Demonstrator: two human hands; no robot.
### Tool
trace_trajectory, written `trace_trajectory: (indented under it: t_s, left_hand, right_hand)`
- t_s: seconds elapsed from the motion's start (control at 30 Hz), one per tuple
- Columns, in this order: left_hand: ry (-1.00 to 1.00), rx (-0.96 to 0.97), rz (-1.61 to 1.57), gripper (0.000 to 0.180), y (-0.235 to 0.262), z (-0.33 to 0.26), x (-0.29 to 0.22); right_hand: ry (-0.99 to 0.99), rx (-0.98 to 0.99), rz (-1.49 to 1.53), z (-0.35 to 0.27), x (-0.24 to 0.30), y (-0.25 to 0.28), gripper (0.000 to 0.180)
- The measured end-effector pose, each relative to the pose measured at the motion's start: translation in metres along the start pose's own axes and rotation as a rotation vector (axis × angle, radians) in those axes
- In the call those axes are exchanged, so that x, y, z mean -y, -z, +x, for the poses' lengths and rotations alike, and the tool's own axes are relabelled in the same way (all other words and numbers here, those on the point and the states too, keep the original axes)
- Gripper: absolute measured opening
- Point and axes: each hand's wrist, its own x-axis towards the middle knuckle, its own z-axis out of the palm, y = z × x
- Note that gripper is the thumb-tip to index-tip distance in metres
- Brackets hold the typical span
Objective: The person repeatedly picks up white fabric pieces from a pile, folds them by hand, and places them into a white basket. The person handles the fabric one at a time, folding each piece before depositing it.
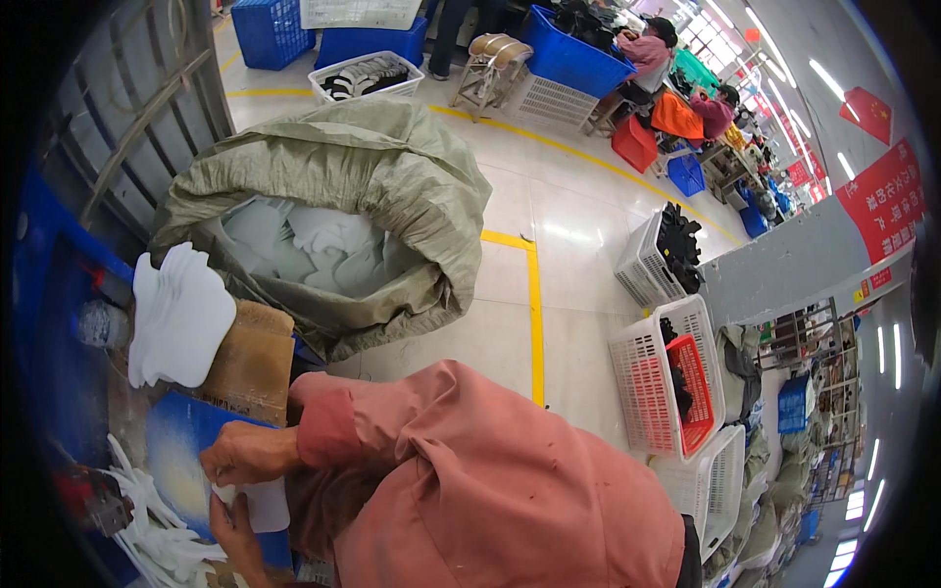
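My right hand point(250, 453), at the end of a pink sleeve, rests on the top edge of a flat white cut piece point(265, 505) at the lower left. My left hand point(230, 527) comes up from the bottom edge and pinches the same piece from below. The piece lies over a blue work surface point(186, 441). Thin white offcut strips point(157, 534) are heaped just left of my hands. A stack of white shaped pieces point(181, 314) leans on a brown cardboard box point(255, 358) above my hands.
A large grey-green sack point(392, 176) of white pieces stands open behind the box. White and red baskets point(667, 382) sit on the floor at the right, blue crates point(270, 29) at the back. Other people sit at far benches. Yellow lines point(535, 323) mark the floor.
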Motion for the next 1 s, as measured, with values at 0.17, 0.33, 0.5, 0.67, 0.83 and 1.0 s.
trace_trajectory:
  t_s: [0.17,0.33,0.5,0.67,0.83,1.0]
  left_hand:
    - [-0.048,0.17,0.129,0.013,0.0,0.011,-0.037]
    - [-0.183,0.202,0.232,0.016,-0.028,0.018,-0.048]
    - [-0.179,0.218,0.203,0.017,-0.049,0.014,-0.058]
    - [-0.074,0.293,0.009,0.017,-0.054,0.013,-0.056]
    - [0.108,0.453,0.268,0.024,-0.032,0.007,-0.055]
    - [-0.016,0.433,0.27,0.028,-0.019,-0.007,-0.069]
  right_hand:
    - [-0.1,0.041,0.083,-0.019,0.028,0.036,0.012]
    - [-0.27,0.044,0.168,-0.037,0.029,0.073,0.028]
    - [-0.295,0.123,0.174,-0.046,0.028,0.083,0.027]
    - [-0.27,0.088,0.085,-0.053,0.038,0.087,0.026]
    - [-0.241,-0.049,0.163,-0.056,0.05,0.094,0.023]
    - [-0.239,-0.102,-0.001,-0.054,0.046,0.107,0.026]
